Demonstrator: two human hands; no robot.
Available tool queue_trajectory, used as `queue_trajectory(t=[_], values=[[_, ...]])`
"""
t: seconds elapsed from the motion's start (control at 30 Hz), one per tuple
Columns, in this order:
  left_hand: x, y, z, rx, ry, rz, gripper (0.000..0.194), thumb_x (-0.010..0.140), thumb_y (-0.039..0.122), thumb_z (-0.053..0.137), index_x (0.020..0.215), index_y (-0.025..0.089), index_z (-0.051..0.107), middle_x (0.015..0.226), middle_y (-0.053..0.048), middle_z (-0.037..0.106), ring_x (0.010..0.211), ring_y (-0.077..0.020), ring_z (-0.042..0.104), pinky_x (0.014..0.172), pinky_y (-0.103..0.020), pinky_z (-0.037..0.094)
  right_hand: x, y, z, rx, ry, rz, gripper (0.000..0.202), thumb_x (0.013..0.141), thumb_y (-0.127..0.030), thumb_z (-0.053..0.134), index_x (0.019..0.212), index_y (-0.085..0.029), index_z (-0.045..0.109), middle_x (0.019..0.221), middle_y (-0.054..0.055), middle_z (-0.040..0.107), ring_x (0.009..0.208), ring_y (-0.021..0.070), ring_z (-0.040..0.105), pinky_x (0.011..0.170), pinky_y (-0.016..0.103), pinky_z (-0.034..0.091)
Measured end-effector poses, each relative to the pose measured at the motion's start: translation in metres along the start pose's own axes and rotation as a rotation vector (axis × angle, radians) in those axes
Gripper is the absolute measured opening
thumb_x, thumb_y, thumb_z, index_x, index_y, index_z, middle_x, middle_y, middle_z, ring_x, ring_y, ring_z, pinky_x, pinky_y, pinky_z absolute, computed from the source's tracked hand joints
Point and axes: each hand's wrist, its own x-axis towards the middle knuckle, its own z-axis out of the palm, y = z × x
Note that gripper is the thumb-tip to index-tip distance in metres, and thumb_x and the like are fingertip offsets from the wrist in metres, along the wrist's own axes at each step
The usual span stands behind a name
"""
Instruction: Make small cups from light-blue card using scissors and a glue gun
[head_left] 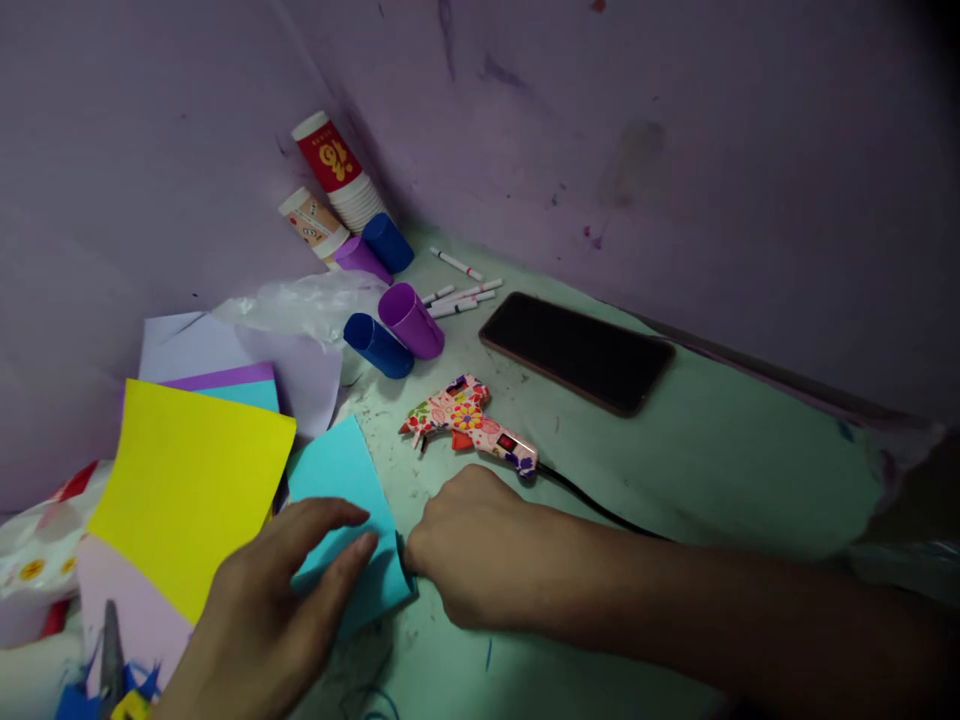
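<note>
Purple walls (720,150), smudged and stained, meet behind your pale green tabletop (735,450). Your right hand (480,560) comes in across the table, forearm low, fingers curled into a fist at the near right corner of the cyan sheet (345,460); fingertips hidden, so cannot tell whether it pinches the paper. Your left hand (277,590) is over the same sheet, thumb and forefinger parted with a clear gap; cannot tell if either tip touches. Yellow sheet (195,480) to your left, on top of other coloured paper. Cyan sheet lies just right of it, flat on the table at its far part, near edge in shadow beneath your hands. Dark-screened phone (577,350) lies farther back on the right. Floral glue gun (469,415) on its side beyond your right fist, nozzle pointing left, black cord running behind your forearm. Paper cups (330,160), stacked, at the back. Nearer: purple tube (412,320) and blue tube (379,345), side by side. Scissors (112,650) low left, partly seen. Slim white pens (457,264) scattered behind the tubes. Smallest: a blue scrap (489,655) near your right wrist.
</note>
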Motion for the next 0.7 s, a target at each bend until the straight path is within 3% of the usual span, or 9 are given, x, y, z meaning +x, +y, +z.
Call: queue_trajectory(t=[0.07, 0.17, 0.23, 0.3, 0.53, 0.7], values=[[0.026, 0.001, -0.004, -0.034, -0.163, -0.128, 0.032, 0.076, 0.053, 0.051, 0.073, 0.025, 0.067, 0.071, 0.001, 0.071, 0.063, -0.017, 0.065, 0.056, -0.024, 0.05, 0.0, 0.0, 0.0, 0.005, -0.002, 0.0, 0.014, 0.071, -0.016, 0.059, 0.081, -0.02, 0.068, 0.073, 0.004, 0.072, 0.072, 0.0215, 0.068, 0.052, 0.03, 0.043], [0.051, -0.004, -0.007, -0.06, -0.398, -0.135, 0.033, 0.074, 0.049, 0.049, 0.076, 0.021, 0.067, 0.07, -0.001, 0.07, 0.064, -0.0177, 0.063, 0.059, -0.025, 0.048, 0.001, 0.0, 0.002, 0.005, 0.027, -0.012, 0.013, 0.071, -0.015, 0.059, 0.079, -0.019, 0.068, 0.074, 0.006, 0.072, 0.072, 0.0224, 0.068, 0.052, 0.031, 0.043], [0.056, -0.007, -0.009, -0.039, -0.551, -0.117, 0.036, 0.076, 0.048, 0.045, 0.074, 0.019, 0.065, 0.064, -0.001, 0.066, 0.059, -0.0168, 0.059, 0.055, -0.025, 0.044, 0.001, 0.001, 0.003, 0.011, 0.03, -0.013, 0.012, 0.071, -0.015, 0.059, 0.078, -0.018, 0.068, 0.075, 0.006, 0.072, 0.072, 0.0225, 0.068, 0.051, 0.031, 0.042], [0.053, -0.011, -0.01, -0.014, -0.628, -0.126, 0.04, 0.079, 0.05, 0.041, 0.071, 0.018, 0.065, 0.061, -0.001, 0.063, 0.056, -0.0161, 0.056, 0.052, -0.024, 0.042, 0.001, 0.001, 0.003, 0.021, 0.019, -0.007, 0.012, 0.071, -0.014, 0.059, 0.078, -0.018, 0.068, 0.076, 0.007, 0.072, 0.072, 0.022, 0.068, 0.05, 0.03, 0.041], [0.034, -0.024, -0.015, -0.096, -0.413, -0.178, 0.034, 0.079, 0.052, 0.048, 0.08, 0.024, 0.068, 0.077, 0.002, 0.071, 0.072, -0.0172, 0.064, 0.063, -0.022, 0.046, 0.001, -0.001, 0.002, 0.028, -0.002, -0.003, 0.011, 0.072, -0.013, 0.059, 0.075, -0.018, 0.068, 0.073, 0.007, 0.072, 0.072, 0.0221, 0.068, 0.05, 0.03, 0.039], [0.034, -0.019, -0.012, -0.1, -0.47, -0.128, 0.032, 0.083, 0.047, 0.045, 0.081, 0.024, 0.067, 0.078, 0.001, 0.071, 0.071, -0.0167, 0.064, 0.063, -0.024, 0.048, -0.001, -0.004, -0.001, 0.012, -0.048, 0.028, 0.013, 0.073, -0.013, 0.06, 0.079, -0.019, 0.069, 0.073, 0.007, 0.072, 0.074, 0.0224, 0.068, 0.053, 0.03, 0.04]])
